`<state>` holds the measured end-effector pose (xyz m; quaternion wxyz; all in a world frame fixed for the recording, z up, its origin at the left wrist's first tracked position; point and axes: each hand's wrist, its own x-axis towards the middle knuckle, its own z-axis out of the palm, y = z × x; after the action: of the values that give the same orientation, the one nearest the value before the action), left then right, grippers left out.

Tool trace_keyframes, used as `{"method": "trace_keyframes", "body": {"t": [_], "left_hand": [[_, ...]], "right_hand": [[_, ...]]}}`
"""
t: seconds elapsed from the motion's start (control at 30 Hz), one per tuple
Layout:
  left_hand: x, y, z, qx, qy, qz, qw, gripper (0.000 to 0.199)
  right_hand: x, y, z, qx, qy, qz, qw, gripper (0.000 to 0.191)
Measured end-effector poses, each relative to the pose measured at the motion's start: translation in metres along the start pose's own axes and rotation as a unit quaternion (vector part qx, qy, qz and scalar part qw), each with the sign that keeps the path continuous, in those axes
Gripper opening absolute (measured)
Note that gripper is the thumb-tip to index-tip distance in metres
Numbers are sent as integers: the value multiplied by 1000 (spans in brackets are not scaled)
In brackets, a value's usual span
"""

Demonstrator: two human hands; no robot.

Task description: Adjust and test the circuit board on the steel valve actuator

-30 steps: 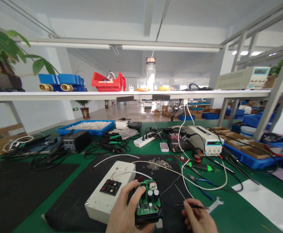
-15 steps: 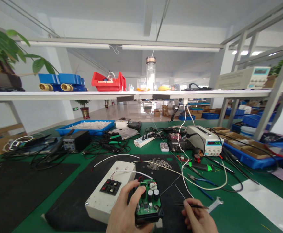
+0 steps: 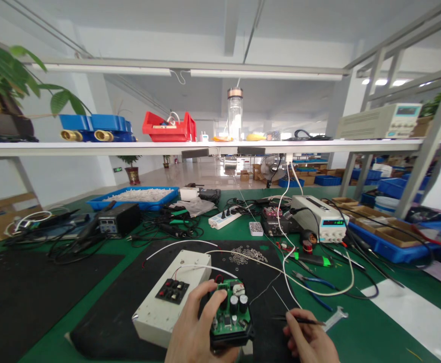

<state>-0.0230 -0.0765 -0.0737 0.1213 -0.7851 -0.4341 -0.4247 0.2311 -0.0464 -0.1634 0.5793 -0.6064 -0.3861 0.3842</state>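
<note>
My left hand (image 3: 201, 325) grips a black housing with a green circuit board (image 3: 228, 320) in it, its fingers over the board's left edge. Two silver-topped capacitors stand on the board. My right hand (image 3: 309, 338) is closed on dark tweezers (image 3: 299, 319), whose tips point left, apart from the board. A thin wire (image 3: 281, 298) rises up and left from near the right fingertips. Left of the board lies a beige box (image 3: 148, 312) with a black terminal block (image 3: 172, 291) on top; a white cable (image 3: 209, 267) runs from the block towards the board.
Small metal rings (image 3: 245, 255) lie on the black mat (image 3: 107, 302). To the right are blue-handled pliers (image 3: 315, 282), a wrench (image 3: 336, 317), a white sheet (image 3: 413, 317) and a power supply (image 3: 324, 222). Loose white cables cross the area above my right hand. A shelf (image 3: 205, 147) spans the back.
</note>
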Motion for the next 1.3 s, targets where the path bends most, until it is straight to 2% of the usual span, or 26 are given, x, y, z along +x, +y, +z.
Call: {"method": "trace_keyframes", "body": {"t": [0.37,1.3], "left_hand": [[0,0,1,-6,2,-6,1000,77],[0,1,0,-4,1,-7,1000,75]], "right_hand": [[0,0,0,8,1,6,1000,66],[3,7,-2,3,-6,2,1000,68]]}}
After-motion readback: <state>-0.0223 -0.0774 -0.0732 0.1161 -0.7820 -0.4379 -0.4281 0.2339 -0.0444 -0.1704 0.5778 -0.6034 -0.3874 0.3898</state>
